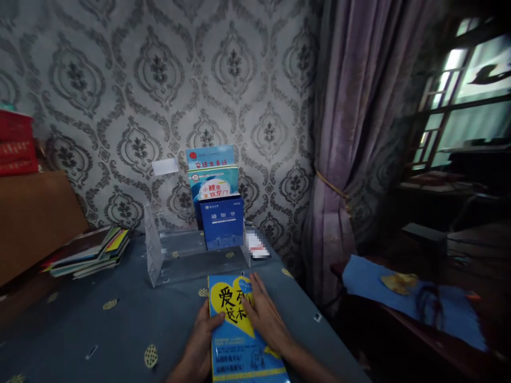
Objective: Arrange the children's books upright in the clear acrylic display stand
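Observation:
A blue book (235, 348) with a yellow heart and black Chinese characters on its cover is in front of me, close to the bottom of the view. My left hand (202, 340) grips its left edge, the thumb on the cover and the fingers hidden underneath. Across the right side of the cover lies my right hand (267, 316), its fingers stretched out and pointing away from me. Just beyond the book stands a clear stepped display rack (179, 250). Its right side holds a dark blue booklet (223, 226), a teal book (215, 181) and a light blue book (209, 154) behind.
On the left, a pile of thin books (90, 252) lies by a cardboard box (35, 218) with a red box (16, 141) on top. A pixelated card (257, 246) lies right of the rack. A purple curtain (339, 133) hangs beyond the right edge of the patterned tablecloth (131, 319).

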A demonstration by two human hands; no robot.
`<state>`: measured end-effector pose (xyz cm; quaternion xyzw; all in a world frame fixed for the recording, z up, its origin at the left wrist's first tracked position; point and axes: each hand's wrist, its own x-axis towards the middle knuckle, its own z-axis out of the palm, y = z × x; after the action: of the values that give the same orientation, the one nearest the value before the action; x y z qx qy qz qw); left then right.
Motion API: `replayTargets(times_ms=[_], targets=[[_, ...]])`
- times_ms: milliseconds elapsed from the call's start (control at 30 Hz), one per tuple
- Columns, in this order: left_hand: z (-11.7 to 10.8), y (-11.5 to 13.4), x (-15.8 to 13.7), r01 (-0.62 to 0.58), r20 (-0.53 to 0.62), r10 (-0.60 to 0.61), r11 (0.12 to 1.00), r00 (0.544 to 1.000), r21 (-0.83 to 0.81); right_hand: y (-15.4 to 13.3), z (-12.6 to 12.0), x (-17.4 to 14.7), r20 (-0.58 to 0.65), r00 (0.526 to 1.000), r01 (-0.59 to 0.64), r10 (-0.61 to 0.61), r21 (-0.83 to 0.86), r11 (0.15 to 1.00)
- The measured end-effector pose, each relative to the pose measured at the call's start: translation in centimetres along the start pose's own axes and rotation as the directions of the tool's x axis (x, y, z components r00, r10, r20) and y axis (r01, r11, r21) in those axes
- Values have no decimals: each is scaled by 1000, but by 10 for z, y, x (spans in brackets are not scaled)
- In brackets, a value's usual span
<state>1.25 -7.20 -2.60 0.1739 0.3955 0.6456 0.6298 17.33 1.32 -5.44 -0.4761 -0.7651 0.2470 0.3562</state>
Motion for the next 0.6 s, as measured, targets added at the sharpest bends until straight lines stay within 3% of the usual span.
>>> replayTargets(times_ms=[133,300,433,533,600], targets=[[-4,12,-2,1,39,-1,1000,999,-14,9,-2,6,-36,990,-124,140,286,950],[-5,31,-4,-20,71,24,998,997,-51,-2,-10,7,120,941,-307,315,690,655],[-8,30,2,-83,71,90,992,993,-94,-31,-27,2,308,924,-382,226,767,516],[-10,22,6,-108,77,118,986,990,-125,-49,-38,1,421,900,-419,109,772,478],[-12,17,8,-121,72,131,983,989,-140,-53,-40,2,435,895,-426,96,772,471]])
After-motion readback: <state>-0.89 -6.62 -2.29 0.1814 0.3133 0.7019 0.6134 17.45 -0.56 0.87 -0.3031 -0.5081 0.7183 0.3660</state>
